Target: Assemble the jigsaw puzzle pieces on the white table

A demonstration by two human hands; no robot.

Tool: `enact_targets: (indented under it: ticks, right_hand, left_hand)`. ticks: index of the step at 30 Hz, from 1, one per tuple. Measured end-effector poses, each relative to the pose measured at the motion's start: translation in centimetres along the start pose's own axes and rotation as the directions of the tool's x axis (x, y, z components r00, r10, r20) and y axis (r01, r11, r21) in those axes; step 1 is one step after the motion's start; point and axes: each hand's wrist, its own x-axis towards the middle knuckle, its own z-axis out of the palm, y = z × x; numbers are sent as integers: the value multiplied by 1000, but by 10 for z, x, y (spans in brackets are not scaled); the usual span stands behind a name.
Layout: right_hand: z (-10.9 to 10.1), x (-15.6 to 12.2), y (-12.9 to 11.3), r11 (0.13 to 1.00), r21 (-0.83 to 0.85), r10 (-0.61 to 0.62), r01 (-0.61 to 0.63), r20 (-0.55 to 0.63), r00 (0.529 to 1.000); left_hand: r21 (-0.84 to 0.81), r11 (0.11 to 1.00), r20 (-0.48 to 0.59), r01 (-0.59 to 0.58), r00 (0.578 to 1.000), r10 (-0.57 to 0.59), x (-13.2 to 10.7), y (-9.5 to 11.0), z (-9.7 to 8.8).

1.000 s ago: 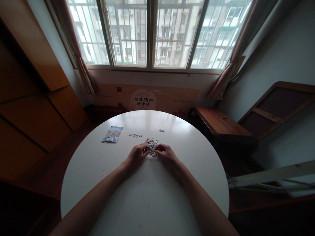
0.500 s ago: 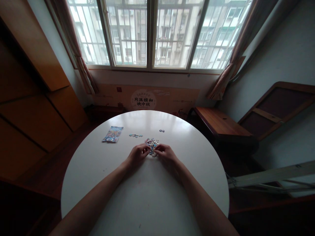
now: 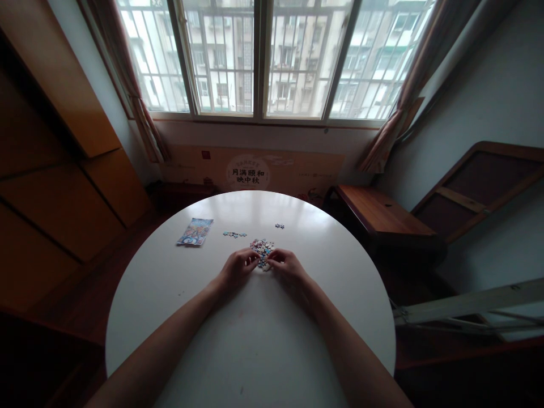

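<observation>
A small heap of mixed jigsaw puzzle pieces (image 3: 262,247) lies on the white round table (image 3: 255,334). At the heap's near left side is my left hand (image 3: 240,265), its thumb and fingers drawn together at the pieces. Facing it from the right, my right hand (image 3: 288,264) has its fingertips pinched at the same heap. What either pinch holds is too small to make out. Beyond the left hand lies a short strip of puzzle pieces (image 3: 234,234). A little cluster of pieces (image 3: 279,226) sits behind the heap.
A colourful printed sheet (image 3: 195,232) rests on the table's left part. Beyond the far edge are a printed panel (image 3: 250,170) and a barred window. A low wooden table (image 3: 385,209) stands to the right, cabinets (image 3: 55,215) to the left.
</observation>
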Motion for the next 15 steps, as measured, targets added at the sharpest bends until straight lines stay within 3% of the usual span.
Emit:
enact_targets:
  ticks: [15]
  right_hand:
    - [1,0,0,1000,14,16,-16,-4,1000]
  left_hand:
    - [10,1000,6,-5,1000,5,0,0,0]
